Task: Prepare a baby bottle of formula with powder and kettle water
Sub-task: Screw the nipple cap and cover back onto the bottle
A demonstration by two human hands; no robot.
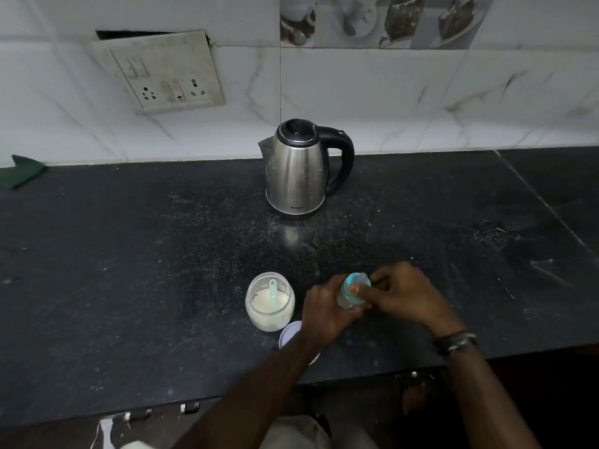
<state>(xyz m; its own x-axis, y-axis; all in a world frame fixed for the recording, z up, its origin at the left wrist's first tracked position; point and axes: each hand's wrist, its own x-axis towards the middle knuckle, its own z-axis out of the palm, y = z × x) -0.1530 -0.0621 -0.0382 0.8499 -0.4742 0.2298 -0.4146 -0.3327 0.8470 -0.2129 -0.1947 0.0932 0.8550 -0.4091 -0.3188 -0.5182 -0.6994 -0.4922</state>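
Note:
A small clear baby bottle (346,300) with a teal cap (356,284) stands near the front of the black counter (162,254). My left hand (324,311) is wrapped around its body. My right hand (403,291) grips the teal cap from the right. To the left of the bottle stands an open glass jar (270,301) of white powder with a teal scoop (273,294) upright in it. The jar's pale lid (289,333) lies flat just in front, partly under my left wrist. A steel kettle (296,168) with a black handle stands farther back, lid closed, spout to the left.
A tiled wall with a socket panel (162,72) runs behind the counter. A green cloth (24,170) lies at the far left against the wall. The counter's front edge runs below my forearms, with cabinet handles (189,407) under it.

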